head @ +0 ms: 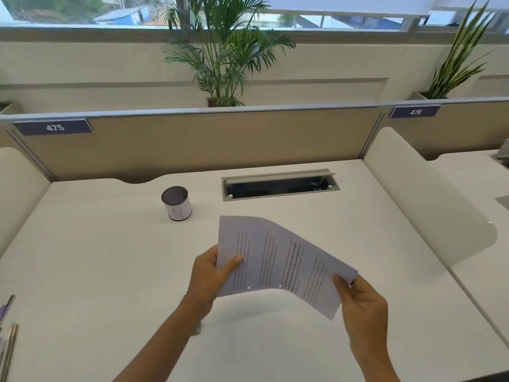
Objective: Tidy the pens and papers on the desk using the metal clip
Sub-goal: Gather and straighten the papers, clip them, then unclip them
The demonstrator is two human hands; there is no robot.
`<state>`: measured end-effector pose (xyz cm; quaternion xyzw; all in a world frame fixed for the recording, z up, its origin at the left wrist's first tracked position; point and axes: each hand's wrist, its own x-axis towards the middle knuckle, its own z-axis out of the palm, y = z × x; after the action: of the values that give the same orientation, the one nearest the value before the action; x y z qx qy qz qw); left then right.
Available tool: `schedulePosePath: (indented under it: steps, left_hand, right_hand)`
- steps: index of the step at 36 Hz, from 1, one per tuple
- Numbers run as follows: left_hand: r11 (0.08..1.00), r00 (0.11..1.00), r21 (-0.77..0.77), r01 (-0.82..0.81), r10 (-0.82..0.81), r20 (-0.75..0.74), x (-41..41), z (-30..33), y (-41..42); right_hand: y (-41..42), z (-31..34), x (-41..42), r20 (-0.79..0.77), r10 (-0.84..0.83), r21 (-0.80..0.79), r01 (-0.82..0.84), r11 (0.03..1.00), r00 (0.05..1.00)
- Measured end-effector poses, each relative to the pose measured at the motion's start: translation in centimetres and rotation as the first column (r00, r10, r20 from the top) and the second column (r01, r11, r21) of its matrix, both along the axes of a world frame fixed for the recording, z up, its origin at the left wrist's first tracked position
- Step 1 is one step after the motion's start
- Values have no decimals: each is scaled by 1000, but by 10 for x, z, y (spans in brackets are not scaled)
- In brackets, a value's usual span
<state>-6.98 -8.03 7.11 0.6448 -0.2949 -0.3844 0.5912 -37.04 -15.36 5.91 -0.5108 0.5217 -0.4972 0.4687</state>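
Observation:
A stack of printed white papers (278, 260) hangs in the air above the middle of the white desk (110, 271), bent downward at its right end. My left hand (212, 274) grips its left edge, thumb on top. My right hand (363, 307) pinches its lower right corner. Several pens (8, 346) lie at the desk's far left edge, partly cut off by the frame. A small dark object under my left wrist (199, 328) is mostly hidden; I cannot tell whether it is the metal clip.
A white cylindrical mesh pen holder (177, 202) stands upright behind the papers to the left. An open grey cable tray (281, 186) is set into the desk's back. Beige partitions bound the desk at the back, and rounded white dividers stand at both sides.

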Motion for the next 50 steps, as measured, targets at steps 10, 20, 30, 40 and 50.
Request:
schedulePosePath:
  steps: [10, 20, 30, 40, 50]
  left_hand:
    - [995, 998, 88, -50, 52, -22, -53, -53, 30]
    - [995, 984, 38, -93, 86, 157, -42, -52, 24]
    - [999, 967, 7, -43, 40, 253, -26, -44, -6]
    - [961, 985, 277, -12, -37, 169, -70, -71, -47]
    - [921, 947, 240, 308, -272, -171, -173, -83, -94]
  right_hand:
    - [39, -69, 24, -241, -2, -22, -4, 1000, 970]
    - [40, -68, 20, -158, -21, -37, 15, 999, 987]
    - [38, -61, 6, -13, -136, 254, 135, 958, 991]
    - [34, -71, -27, 225, -363, 559, 185, 808, 904]
    - [-3, -76, -63, 260, -489, 621, 244, 745, 833]
